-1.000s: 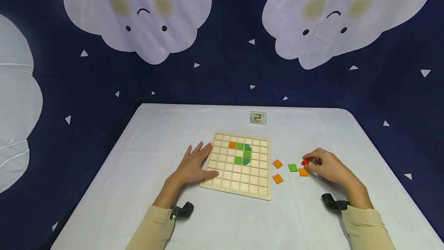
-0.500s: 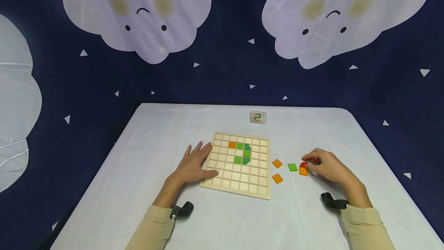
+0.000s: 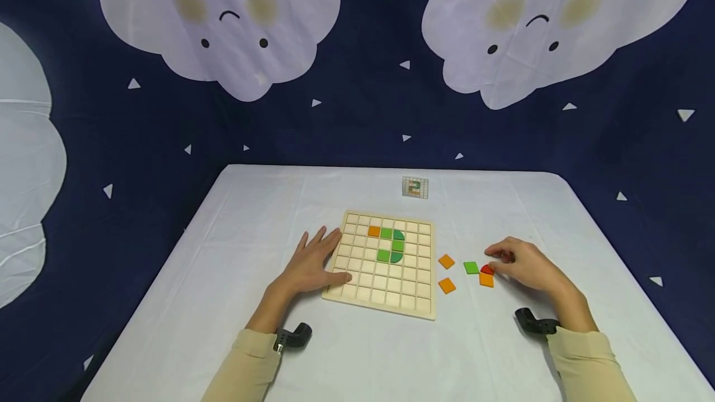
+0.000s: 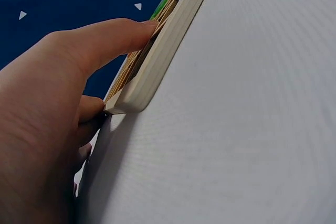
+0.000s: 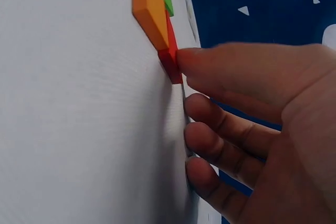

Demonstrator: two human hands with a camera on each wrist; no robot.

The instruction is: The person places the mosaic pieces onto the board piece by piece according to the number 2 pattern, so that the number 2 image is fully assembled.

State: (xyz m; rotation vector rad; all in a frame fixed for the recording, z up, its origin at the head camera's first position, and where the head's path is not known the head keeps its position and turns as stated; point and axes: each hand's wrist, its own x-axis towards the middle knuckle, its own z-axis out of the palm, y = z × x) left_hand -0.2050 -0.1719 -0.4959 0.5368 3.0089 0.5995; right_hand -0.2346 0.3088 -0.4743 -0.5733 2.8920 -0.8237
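the red piece (image 3: 488,270) is lying flat on the table (image 3: 475,352), between the right edge of the grid board (image 3: 380,297) and the table's right edge. it is touching an orange square (image 3: 486,280) on its near side; contact with the green square (image 3: 472,268) close by is remaining unconfirmed.

the right hand (image 3: 522,262) is setting its thumb against the red piece, the other fingers bending loosely and standing apart. no grip is showing; the thumb is probably serving to nudge the piece.

two more orange squares, a farther one (image 3: 446,261) and a nearer one (image 3: 447,286), are lying just off the board's right edge, apparently for being within the right hand's easy reach.

the left hand (image 3: 313,265) is spreading its fingers along the board's left edge, its thumb resting on the face near the near-left corner. it is holding no piece and is presumably steadying the board.

on the board, six inlaid pieces are sitting toward the far edge, squared to the cells.

a patterned card (image 3: 415,187) is standing by the table's far edge, likely for viewing clear of both hands.
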